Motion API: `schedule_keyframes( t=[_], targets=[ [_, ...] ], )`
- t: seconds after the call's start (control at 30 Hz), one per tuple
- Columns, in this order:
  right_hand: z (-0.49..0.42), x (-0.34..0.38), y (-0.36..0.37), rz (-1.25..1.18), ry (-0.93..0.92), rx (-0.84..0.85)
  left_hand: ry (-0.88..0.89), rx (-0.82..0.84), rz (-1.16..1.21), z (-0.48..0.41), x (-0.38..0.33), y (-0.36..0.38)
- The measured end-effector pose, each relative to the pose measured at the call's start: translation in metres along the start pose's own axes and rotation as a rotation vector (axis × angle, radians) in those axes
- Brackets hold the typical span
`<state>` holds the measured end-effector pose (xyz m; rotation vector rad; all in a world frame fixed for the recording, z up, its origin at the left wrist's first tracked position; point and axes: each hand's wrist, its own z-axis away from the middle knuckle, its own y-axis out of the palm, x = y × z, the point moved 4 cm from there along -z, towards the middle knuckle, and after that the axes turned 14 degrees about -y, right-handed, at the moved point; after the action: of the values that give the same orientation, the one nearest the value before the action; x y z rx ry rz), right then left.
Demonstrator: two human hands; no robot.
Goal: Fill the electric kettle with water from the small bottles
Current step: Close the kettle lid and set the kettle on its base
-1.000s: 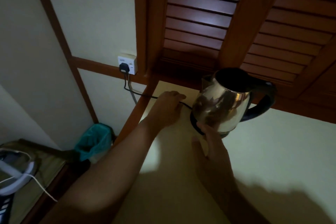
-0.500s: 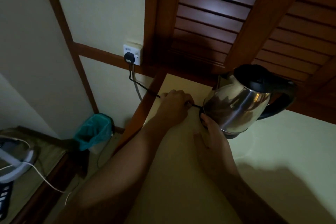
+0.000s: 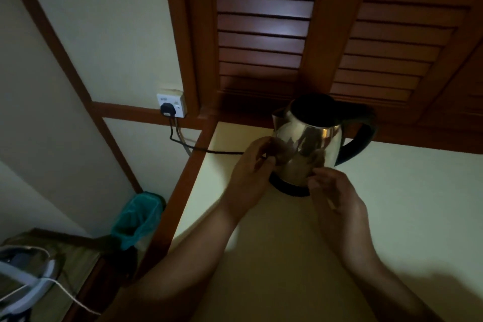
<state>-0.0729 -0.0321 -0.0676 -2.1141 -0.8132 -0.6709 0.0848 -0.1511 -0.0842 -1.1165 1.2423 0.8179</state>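
right of the wall socket (image 3: 171,104), left hand (image 3: 248,178) pinches the cord (image 3: 209,150); right hand (image 3: 339,206), loosely curled, touches kettle (image 3: 308,144).

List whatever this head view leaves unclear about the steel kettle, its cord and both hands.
Head view only, dim:
- Water level in the shiny steel electric kettle: its dark top hides the inside.
- Where the black cord joins the black base: behind the left hand.
- Grip of left hand and right hand: fingertips face away, blurred.
- Small bottles: outside the frame.
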Motion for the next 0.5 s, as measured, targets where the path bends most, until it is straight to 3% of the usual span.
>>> schedule_keyframes(
  t=[0.17, 0.33, 0.4, 0.5],
  targets=[
    [-0.015, 0.000, -0.029, -0.050, 0.027, -0.142, -0.035, -0.043, 0.140, 0.009, -0.016, 0.012],
    [-0.060, 0.014, -0.065, 0.213, -0.249, -0.242, 0.043, -0.125, 0.105, 0.001, -0.051, 0.013],
    [-0.087, 0.015, -0.070, 0.331, -0.377, -0.129, 0.034, -0.105, 0.135, -0.004, -0.062, 0.015],
    [-0.114, 0.016, -0.059, 0.463, -0.481, 0.175, -0.007, -0.088, 0.121, -0.010, -0.071, 0.018]
  ],
)
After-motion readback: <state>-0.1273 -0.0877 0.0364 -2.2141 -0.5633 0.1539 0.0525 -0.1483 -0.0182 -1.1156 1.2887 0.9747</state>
